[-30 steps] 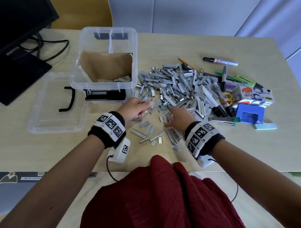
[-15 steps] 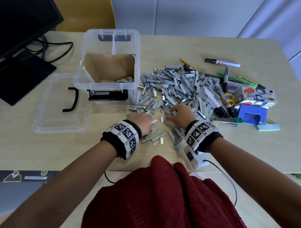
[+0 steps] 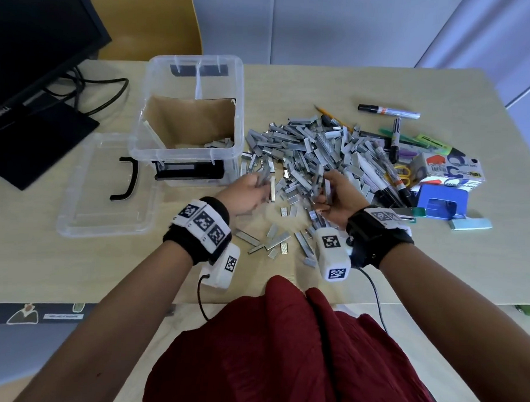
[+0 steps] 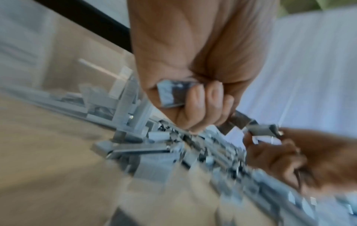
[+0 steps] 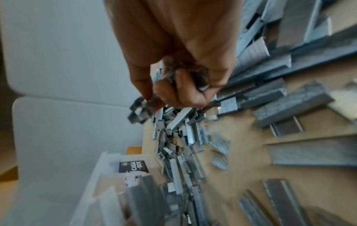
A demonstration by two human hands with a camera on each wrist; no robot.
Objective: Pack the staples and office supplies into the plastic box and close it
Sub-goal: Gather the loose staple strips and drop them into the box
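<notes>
A big pile of grey staple strips (image 3: 307,148) covers the table's middle, right of the clear plastic box (image 3: 238,79). The box stands open, lined with brown paper, a few strips in its near right corner. My left hand (image 3: 252,188) is raised just in front of the box, its fingers curled round a bunch of staple strips (image 4: 172,94). My right hand (image 3: 333,194) grips another bunch of strips (image 5: 141,110) over the pile's near edge. Loose strips (image 3: 274,243) lie scattered between my wrists.
The clear lid (image 3: 108,192) with a black handle lies left of the box. Markers (image 3: 390,112), a pencil, yellow scissors, a staple carton (image 3: 451,168), a blue hole punch (image 3: 441,204) and a stapler sit at the right. A monitor (image 3: 31,57) and cables occupy the far left.
Both hands were flat on the table gathering strips; now they have closed on handfuls and lifted off the table, the left one moving toward the box.
</notes>
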